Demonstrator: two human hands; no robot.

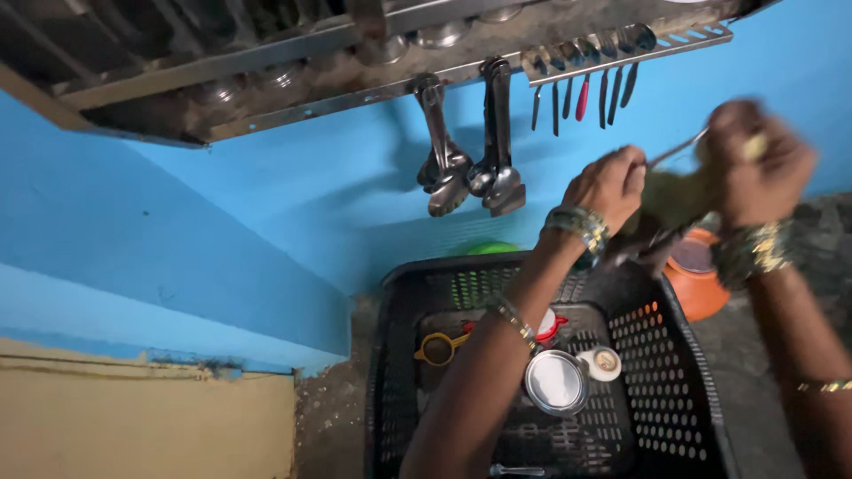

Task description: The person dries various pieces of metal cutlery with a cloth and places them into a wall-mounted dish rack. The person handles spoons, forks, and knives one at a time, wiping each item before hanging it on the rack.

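My left hand is raised above a black perforated plastic basket and grips one end of a thin metal utensil. My right hand, blurred by motion, presses a greenish scrubber against that utensil. Both wrists carry bangles. Inside the basket lie a round steel lid, a small white cap, a yellow strainer and a red-rimmed piece.
Steel ladles and spatulas hang from a metal rack on the blue wall. A row of knives and spoons hangs further right. An orange bowl and a green object sit behind the basket.
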